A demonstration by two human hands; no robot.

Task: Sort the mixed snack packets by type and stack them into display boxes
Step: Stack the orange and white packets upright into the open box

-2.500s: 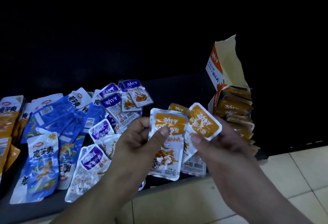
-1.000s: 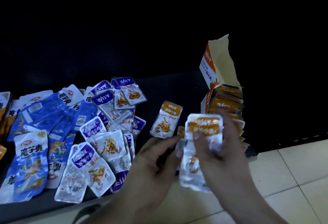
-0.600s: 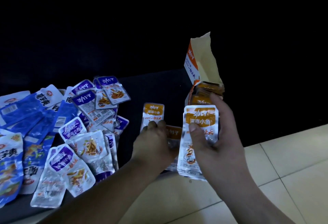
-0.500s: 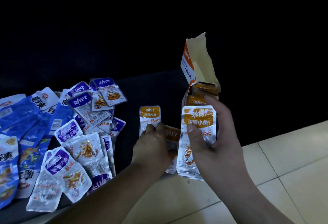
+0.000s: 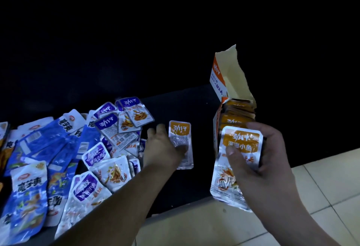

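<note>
Gripping a stack of orange packets (image 5: 241,142) just in front of the open display box (image 5: 219,78), the person's right hand (image 5: 268,168) had its thumb pressed across the top label and its fingers curled round the far edge. The left hand (image 5: 161,148) lay over the lower left of a single orange packet (image 5: 181,131) flat on the dark surface (image 5: 175,107); whether it pinched the packet could not be told. Purple packets (image 5: 109,125) and blue packets (image 5: 42,142) lay heaped to the left.
</note>
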